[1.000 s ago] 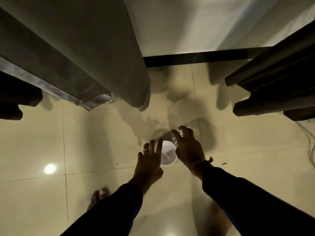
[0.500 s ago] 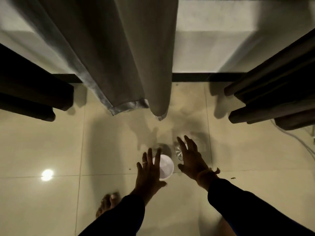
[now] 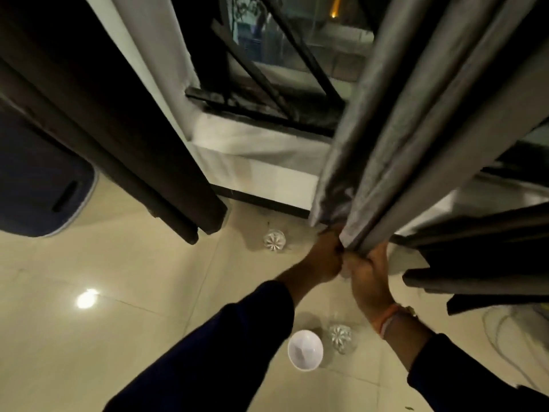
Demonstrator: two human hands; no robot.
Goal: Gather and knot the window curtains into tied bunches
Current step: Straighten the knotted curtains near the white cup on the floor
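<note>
A grey curtain (image 3: 416,120) hangs in long folds on the right of the window, gathered narrow at its lower end. My left hand (image 3: 323,258) grips the curtain's bottom edge from the left. My right hand (image 3: 370,275) holds the same gathered folds from below and the right, fingers curled round them. Both hands are close together, almost touching. A second, darker curtain (image 3: 124,120) hangs loose on the left, untouched.
A white bowl (image 3: 305,350) and a clear cut-glass tumbler (image 3: 340,338) stand on the tiled floor below my hands. Another glass (image 3: 274,239) stands near the wall. A dark blue object (image 3: 35,179) is at far left. Dark fabric folds (image 3: 481,263) and cables (image 3: 505,331) are at right.
The view has tilted up to the window. Both hands rose from above the bowl on the floor and took hold of the grey curtain's lower end.
</note>
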